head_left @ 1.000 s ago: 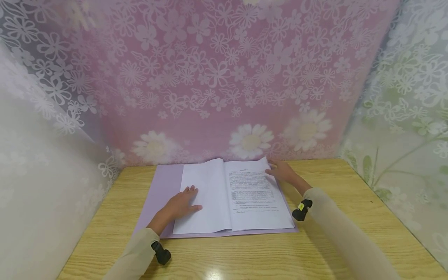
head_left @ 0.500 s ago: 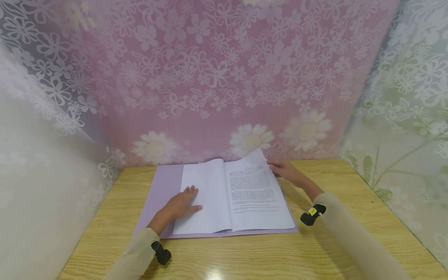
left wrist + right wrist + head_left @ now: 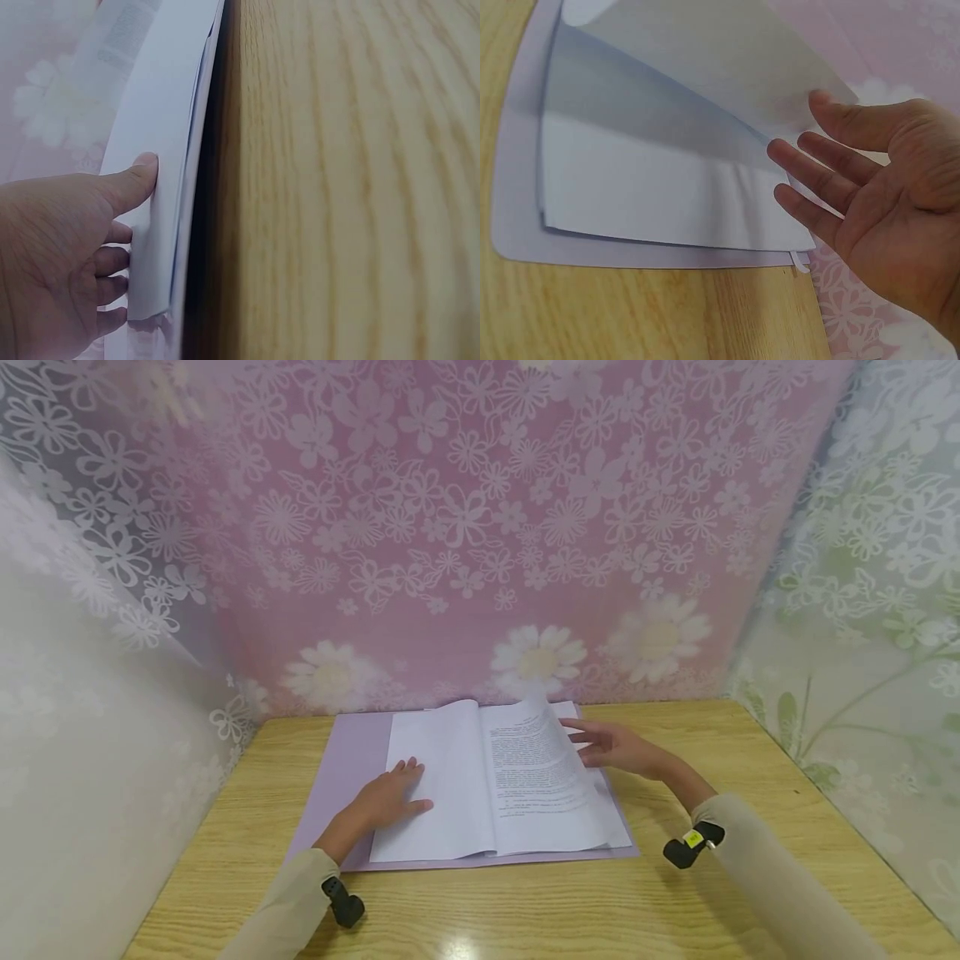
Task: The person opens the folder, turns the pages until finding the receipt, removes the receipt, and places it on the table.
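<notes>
A lilac folder lies spread on the table with white sheets in it. My left hand rests with fingers spread on the blank left-hand page; in the left wrist view its thumb lies on the paper near the edge. On the right, a printed sheet is lifted and curls leftward, baring the white sheet beneath. My right hand is at its raised edge, fingers extended and apart. In the right wrist view the thumb tip touches the curling sheet, the other visible fingers loosely stretched below it.
The wood-grain table extends around the folder. A pink flowered cloth hangs close behind it, with pale flowered cloths at left and right. Each sleeve carries a black wrist camera.
The right hand has moved down along the page's outer edge and its fingers have spread. The printed sheet's corner has risen and curled leftward. My left hand has stayed in place.
</notes>
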`<act>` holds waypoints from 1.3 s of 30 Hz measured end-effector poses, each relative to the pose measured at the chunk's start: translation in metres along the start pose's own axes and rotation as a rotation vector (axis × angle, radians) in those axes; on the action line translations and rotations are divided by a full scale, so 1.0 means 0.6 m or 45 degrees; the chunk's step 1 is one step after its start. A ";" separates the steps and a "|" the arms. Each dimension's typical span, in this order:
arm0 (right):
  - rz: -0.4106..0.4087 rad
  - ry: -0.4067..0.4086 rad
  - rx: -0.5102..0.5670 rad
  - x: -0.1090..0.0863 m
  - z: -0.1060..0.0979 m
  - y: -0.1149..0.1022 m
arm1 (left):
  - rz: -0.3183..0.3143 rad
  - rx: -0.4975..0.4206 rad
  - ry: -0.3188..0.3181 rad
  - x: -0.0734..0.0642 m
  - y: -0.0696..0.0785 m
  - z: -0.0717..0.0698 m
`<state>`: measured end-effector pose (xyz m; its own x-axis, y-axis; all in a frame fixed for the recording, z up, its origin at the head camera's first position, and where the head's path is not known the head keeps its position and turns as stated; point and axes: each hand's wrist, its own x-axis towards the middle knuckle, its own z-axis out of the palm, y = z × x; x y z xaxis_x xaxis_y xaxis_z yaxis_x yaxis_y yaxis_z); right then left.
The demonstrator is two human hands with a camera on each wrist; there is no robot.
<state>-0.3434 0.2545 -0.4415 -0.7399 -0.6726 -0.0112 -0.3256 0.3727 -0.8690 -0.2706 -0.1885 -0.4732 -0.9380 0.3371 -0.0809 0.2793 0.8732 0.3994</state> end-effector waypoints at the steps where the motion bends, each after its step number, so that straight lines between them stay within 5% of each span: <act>1: 0.006 -0.012 -0.028 -0.002 0.004 -0.003 | 0.002 -0.004 0.001 0.000 0.000 0.000; 8: -0.048 -0.129 -0.165 -0.002 0.036 -0.022 | 0.014 -0.019 0.003 0.000 -0.004 0.002; 21: -0.070 -0.178 -0.459 0.010 0.076 -0.052 | 0.026 -0.073 0.033 0.001 -0.010 0.005; 39: -0.078 -0.208 -0.655 0.032 0.118 -0.081 | -0.076 -0.415 0.177 0.011 -0.015 0.008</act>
<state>-0.3003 0.1783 -0.4342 -0.6228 -0.7782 -0.0808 -0.6414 0.5670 -0.5168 -0.2784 -0.1924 -0.4817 -0.9758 0.2185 0.0033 0.1644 0.7241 0.6698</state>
